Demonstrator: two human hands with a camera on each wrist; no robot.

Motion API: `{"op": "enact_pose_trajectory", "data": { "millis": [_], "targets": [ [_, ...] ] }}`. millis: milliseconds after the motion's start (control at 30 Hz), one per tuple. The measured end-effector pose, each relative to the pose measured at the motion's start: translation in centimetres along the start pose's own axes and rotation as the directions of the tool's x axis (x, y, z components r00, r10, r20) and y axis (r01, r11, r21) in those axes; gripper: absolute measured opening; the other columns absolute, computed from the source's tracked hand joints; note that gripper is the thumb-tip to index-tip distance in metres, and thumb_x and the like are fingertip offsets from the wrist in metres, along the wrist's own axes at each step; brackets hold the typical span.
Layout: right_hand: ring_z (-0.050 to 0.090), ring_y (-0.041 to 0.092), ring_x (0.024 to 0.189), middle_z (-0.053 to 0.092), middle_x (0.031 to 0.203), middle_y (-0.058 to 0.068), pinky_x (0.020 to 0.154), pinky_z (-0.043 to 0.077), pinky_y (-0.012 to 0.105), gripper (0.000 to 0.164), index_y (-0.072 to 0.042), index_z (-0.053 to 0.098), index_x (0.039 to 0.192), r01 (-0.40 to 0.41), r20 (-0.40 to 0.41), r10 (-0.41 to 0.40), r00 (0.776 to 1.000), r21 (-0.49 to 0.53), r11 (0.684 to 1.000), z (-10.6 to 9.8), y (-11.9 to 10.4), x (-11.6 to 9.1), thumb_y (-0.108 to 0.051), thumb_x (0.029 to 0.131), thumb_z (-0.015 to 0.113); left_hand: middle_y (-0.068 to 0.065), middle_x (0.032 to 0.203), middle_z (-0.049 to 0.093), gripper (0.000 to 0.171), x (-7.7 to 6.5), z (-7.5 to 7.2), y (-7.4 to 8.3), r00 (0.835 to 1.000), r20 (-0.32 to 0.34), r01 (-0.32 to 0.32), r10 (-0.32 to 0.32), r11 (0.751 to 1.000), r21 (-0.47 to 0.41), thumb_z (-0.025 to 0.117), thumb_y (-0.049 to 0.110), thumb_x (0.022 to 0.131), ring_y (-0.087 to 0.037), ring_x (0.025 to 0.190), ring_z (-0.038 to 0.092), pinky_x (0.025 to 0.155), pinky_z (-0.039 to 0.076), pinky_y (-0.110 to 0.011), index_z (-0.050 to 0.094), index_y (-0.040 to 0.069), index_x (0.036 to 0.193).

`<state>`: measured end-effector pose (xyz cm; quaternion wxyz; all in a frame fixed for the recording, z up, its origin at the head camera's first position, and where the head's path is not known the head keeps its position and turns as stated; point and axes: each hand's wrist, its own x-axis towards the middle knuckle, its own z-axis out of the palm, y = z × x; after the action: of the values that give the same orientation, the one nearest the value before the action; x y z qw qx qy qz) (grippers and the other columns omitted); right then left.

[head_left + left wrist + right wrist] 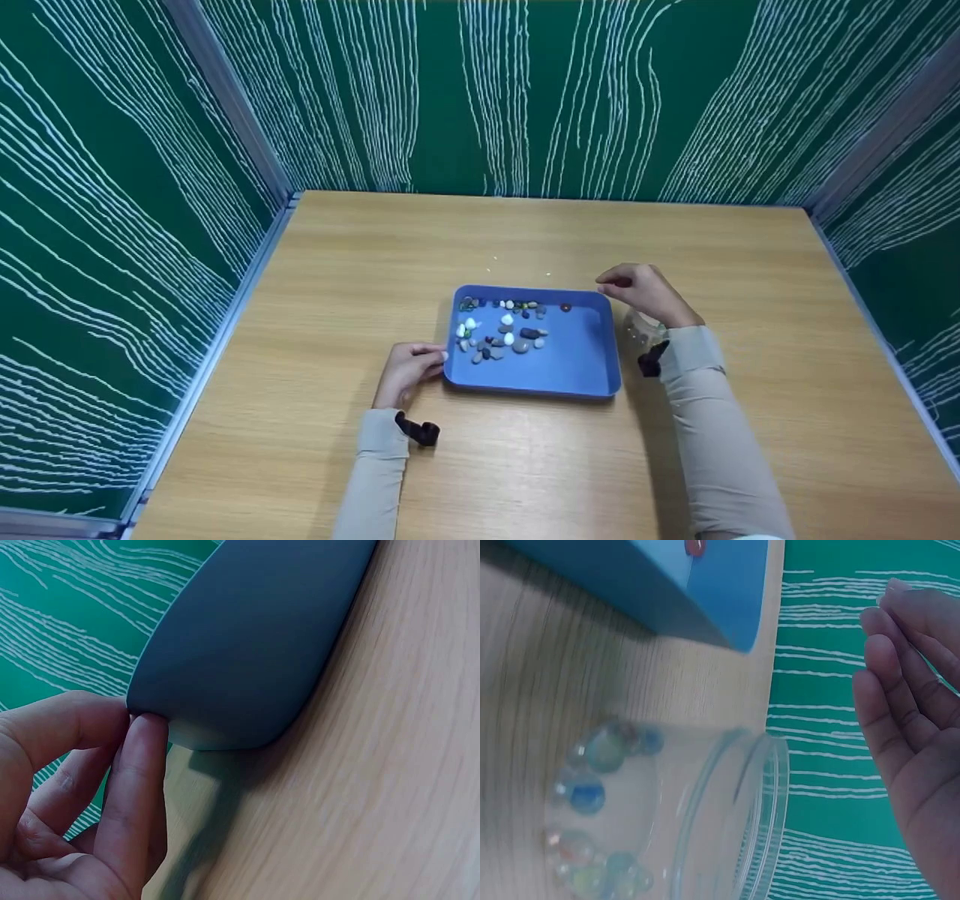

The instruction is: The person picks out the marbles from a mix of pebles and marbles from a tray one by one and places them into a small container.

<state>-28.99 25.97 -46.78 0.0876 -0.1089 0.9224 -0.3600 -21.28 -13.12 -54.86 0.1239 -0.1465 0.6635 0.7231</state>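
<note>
A blue tray (577, 352) lies on the table with pebbles (521, 346), white stones (507, 319) and small dark and coloured pieces, mostly in its left half. One reddish piece (565, 307) sits apart near the far right of the tray. My left hand (409, 369) pinches the tray's left rim between thumb and fingers, as the left wrist view shows closely (97, 772). Over the tray's far right corner hovers my right hand (645, 291), its fingers loosely bent and drawn together; nothing shows between them in the right wrist view.
Right of the tray, under my right forearm, stands a clear jar (720, 787) with several glass marbles (587, 795) at its bottom. Tiny white bits (548, 274) lie on the table (360, 247) beyond the tray. Green panels (442, 97) with white lines enclose the table.
</note>
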Motion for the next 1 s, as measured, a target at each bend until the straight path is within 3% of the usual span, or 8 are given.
{"op": "enact_pose_trajectory", "data": {
  "millis": [167, 400, 733, 1000],
  "targets": [
    [0.062, 0.026, 0.095, 0.067, 0.113, 0.016, 0.088, 0.058, 0.043, 0.024, -0.004, 0.068, 0.115, 0.026, 0.004, -0.026, 1.0, -0.006, 1.0, 0.7, -0.8, 0.5, -0.015, 0.095, 0.06, -0.023, 0.103, 0.07, 0.026, -0.2, 0.0, 0.2, 1.0, 0.012, -0.008, 0.008, 1.0, -0.002, 0.066, -0.007, 0.082, -0.018, 0.083, 0.07, 0.08, 0.061, -0.029, 0.065, -0.014, 0.107],
    [0.062, 0.026, 0.095, 0.068, 0.11, 0.017, 0.084, 0.057, 0.041, 0.022, -0.002, 0.07, 0.111, 0.06, 0.006, -0.059, 0.998, -0.004, 0.998, 1.6, -1.9, 1.4, -0.012, 0.094, 0.061, -0.018, 0.097, 0.071, 0.024, 0.1, 0.0, -0.2, 1.0, 0.005, -0.013, 0.013, 1.0, -0.022, 0.065, -0.008, 0.082, -0.015, 0.08, 0.068, 0.077, 0.061, -0.028, 0.067, -0.014, 0.106],
    [0.06, 0.026, 0.099, 0.067, 0.113, 0.013, 0.089, 0.056, 0.043, 0.022, -0.008, 0.07, 0.112, 0.001, 0.054, -0.003, 0.999, 0.024, 1.0, 2.9, -3.3, 2.2, -0.017, 0.095, 0.06, -0.022, 0.108, 0.068, 0.026, -0.2, -0.1, 0.2, 1.0, 0.008, 0.013, -0.013, 1.0, 0.013, 0.067, -0.004, 0.083, -0.013, 0.081, 0.067, 0.078, 0.061, -0.027, 0.067, -0.011, 0.109],
    [0.065, 0.03, 0.096, 0.068, 0.109, 0.012, 0.087, 0.058, 0.042, 0.021, -0.01, 0.07, 0.111, 0.023, 0.085, -0.028, 0.996, 0.057, 0.998, 3.9, -4.1, 2.9, -0.018, 0.094, 0.061, -0.022, 0.106, 0.069, 0.026, 0.0, 0.0, 0.2, 1.0, -0.004, 0.031, -0.031, 1.0, 0.006, 0.068, -0.006, 0.082, -0.015, 0.08, 0.068, 0.079, 0.061, -0.028, 0.067, -0.011, 0.108]
  ]
}}
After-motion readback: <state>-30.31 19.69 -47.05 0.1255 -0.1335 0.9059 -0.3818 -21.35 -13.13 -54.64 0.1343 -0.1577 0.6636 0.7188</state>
